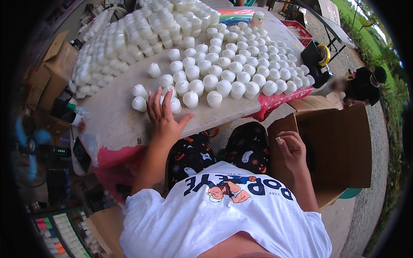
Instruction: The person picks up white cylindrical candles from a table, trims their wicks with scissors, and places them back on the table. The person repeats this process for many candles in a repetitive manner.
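Many short white candles [223, 88] with wicks stand upright in loose rows on a pale table [107, 124]. My left hand [162, 118] is open at the near left of the rows, its fingers spread. Its fingertips reach between a few candles, touching or very close to them, and partly hide a candle [175, 105] beside the thumb. Off the table's front edge, by a large open cardboard box [320, 172], hovers my right hand [293, 148]. Its fingers are curled in toward the thumb; whatever they may pinch is too small to make out.
Clear bags packed with white candles [103, 60] are heaped along the far left. Behind the rows lie coloured plastic packs [236, 16] and a decorated white candle [257, 19]. Yellow tape [323, 54] sits at the right end. Pink plastic [279, 103] hangs over the front edge.
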`<state>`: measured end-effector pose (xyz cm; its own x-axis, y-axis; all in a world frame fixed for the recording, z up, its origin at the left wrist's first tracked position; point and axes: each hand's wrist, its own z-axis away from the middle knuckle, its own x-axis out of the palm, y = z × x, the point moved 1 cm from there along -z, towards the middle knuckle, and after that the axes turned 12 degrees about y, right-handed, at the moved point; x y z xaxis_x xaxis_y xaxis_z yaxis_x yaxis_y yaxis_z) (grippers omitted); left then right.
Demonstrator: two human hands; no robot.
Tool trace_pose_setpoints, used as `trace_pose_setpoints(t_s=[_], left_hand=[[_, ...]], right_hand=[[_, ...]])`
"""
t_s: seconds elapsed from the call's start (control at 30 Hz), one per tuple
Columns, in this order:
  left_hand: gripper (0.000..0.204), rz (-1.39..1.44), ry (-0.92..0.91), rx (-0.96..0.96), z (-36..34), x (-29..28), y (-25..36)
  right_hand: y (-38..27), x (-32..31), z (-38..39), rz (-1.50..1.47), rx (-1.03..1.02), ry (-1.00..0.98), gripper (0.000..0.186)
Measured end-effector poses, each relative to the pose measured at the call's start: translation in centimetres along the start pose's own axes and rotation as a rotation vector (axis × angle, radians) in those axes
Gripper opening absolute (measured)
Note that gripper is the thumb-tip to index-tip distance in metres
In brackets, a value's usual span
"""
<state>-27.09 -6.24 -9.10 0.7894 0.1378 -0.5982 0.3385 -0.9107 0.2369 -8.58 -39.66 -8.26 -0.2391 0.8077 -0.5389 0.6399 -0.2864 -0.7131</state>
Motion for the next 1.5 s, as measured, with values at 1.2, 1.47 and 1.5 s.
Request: trace_pose_setpoints(t_s=[1.2,1.47,1.5], left_hand=[[0.088,-0.014,0.132,-0.008,0.9,-3.1,-0.4],[0.125,0.235,-0.208,-0.319,-0.1,-3.3,-9.6],[0.129,0.345,-0.27,-0.338,-0.4,-2.4,-10.2]], right_hand=[[-4.6,9.4,-2.3,0.076,-0.123,-0.584,0.028],[-10.0,10.2,-9.5,0.119,-0.798,-0.246,0.05],[-10.5,11.4,-10.3,0.152,-0.845,-0.267,0.054]])
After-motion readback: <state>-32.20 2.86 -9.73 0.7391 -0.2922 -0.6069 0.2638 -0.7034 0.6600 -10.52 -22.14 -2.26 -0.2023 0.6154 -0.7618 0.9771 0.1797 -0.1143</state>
